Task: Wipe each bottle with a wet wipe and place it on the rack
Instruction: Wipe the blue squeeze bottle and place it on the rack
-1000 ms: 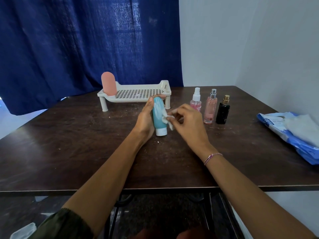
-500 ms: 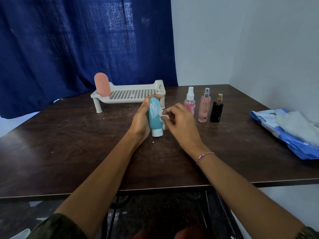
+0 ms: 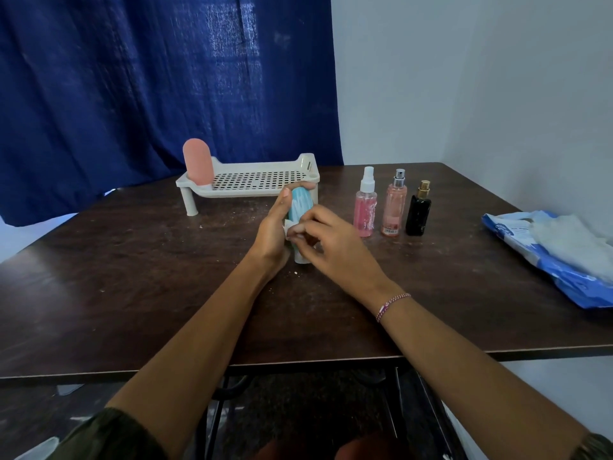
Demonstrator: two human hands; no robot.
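Observation:
A teal bottle (image 3: pixel 300 202) with a white cap stands cap-down at the table's middle, just in front of the rack. My left hand (image 3: pixel 272 229) grips it from the left. My right hand (image 3: pixel 326 239) presses a white wet wipe (image 3: pixel 288 227) against the bottle's lower front and covers most of it. The white perforated rack (image 3: pixel 252 180) stands behind, with a pink bottle (image 3: pixel 198 166) upright on its left end. To the right stand a pink spray bottle (image 3: pixel 365 205), a peach spray bottle (image 3: pixel 394 204) and a black bottle (image 3: pixel 418 210).
A blue wet-wipe pack (image 3: pixel 560 257) lies at the table's right edge with white wipes on top. A blue curtain hangs behind the rack and a white wall runs along the right. The dark table's front edge is close to me.
My right hand has slid the wipe leftwards and down across the teal bottle's front. My left hand keeps its hold. The view has shifted slightly.

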